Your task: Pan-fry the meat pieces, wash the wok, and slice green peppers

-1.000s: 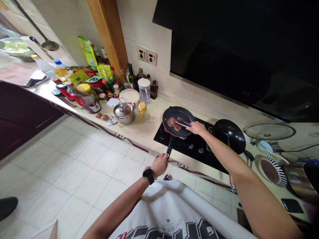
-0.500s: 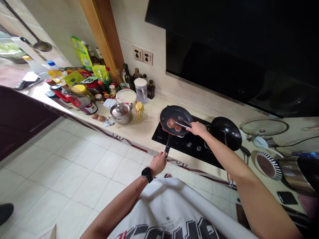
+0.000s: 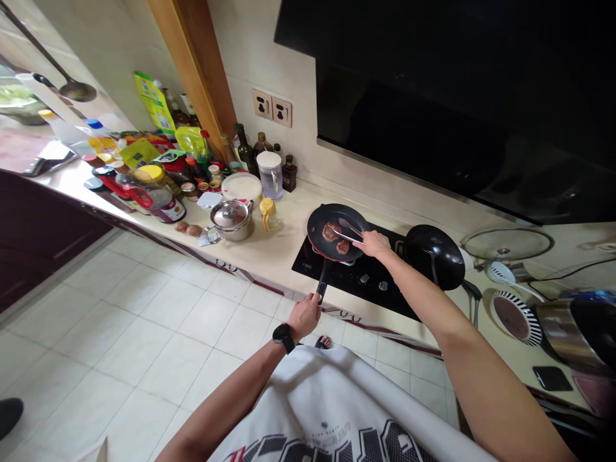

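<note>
My left hand (image 3: 305,316) is closed around the handle of a black frying pan (image 3: 317,221), which sits over a burner of the black gas stove (image 3: 346,277). Two browned pieces of meat lie in the pan: a larger one (image 3: 330,232) and a smaller one (image 3: 342,247) nearer the front. In my right hand (image 3: 374,245) are metal tongs (image 3: 350,232), reaching in from the right with their jaws apart. One jaw tip lies over the larger piece; whether it touches the meat I cannot tell.
A black wok (image 3: 436,256) stands right of the pan, near a glass lid (image 3: 509,245). Left on the counter are a steel pot (image 3: 231,220), a yellow-topped jar (image 3: 268,215) and many bottles. A dark range hood (image 3: 433,115) overhangs the stove. A phone (image 3: 552,378) lies at the right.
The tongs' jaws have spread apart and shifted slightly left over the meat. A gap now shows between the two pieces. My left hand keeps its grip on the handle; the view has shifted slightly.
</note>
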`<state>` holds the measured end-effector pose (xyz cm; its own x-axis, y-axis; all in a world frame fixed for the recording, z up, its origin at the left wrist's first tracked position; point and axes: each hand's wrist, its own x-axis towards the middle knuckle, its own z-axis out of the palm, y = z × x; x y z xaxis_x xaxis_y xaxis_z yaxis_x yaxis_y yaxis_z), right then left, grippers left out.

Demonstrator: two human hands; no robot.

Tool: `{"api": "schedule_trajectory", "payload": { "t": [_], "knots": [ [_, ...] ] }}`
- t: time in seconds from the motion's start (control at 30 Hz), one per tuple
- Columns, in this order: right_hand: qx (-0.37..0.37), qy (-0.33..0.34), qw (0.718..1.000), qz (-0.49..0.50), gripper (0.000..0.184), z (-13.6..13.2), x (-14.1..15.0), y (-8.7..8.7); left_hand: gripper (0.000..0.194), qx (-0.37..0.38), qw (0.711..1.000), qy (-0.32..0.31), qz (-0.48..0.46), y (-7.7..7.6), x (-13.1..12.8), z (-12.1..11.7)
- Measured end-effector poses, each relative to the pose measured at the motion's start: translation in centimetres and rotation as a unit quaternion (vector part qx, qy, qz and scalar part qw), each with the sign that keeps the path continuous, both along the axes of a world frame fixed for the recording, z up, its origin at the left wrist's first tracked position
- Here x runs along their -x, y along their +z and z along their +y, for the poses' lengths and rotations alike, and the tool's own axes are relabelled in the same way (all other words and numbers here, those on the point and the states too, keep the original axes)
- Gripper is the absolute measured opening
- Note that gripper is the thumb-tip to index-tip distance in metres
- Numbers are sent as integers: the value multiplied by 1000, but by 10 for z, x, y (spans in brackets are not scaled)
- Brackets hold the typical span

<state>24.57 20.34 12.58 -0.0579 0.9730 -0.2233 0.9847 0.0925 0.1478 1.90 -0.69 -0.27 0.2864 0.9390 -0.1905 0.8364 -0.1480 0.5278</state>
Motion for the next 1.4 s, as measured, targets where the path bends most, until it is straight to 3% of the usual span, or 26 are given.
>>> {"api": "schedule_trajectory", "payload": {
  "t": [0.13, 0.47, 0.8, 1.13, 1.4],
  "knots": [
    [13, -14, 1000, -16, 54, 5, -4, -3, 23, 1, 1000, 1, -2, -1, 1, 0],
    [6, -62, 998, 24, 58, 7, -49, 5, 26, 3, 1000, 2, 1, 2, 0, -1],
    [22, -69, 996, 53, 63, 2, -41, -4, 26, 3, 1000, -1, 6, 6, 1, -1],
    [38, -6, 999, 4, 51, -27, -43, 9, 26, 6, 1000, -3, 13, 2, 1, -1],
    [55, -12, 998, -12, 49, -35, -51, 15, 26, 11, 1000, -10, 16, 4, 2, 1]
  ]
}}
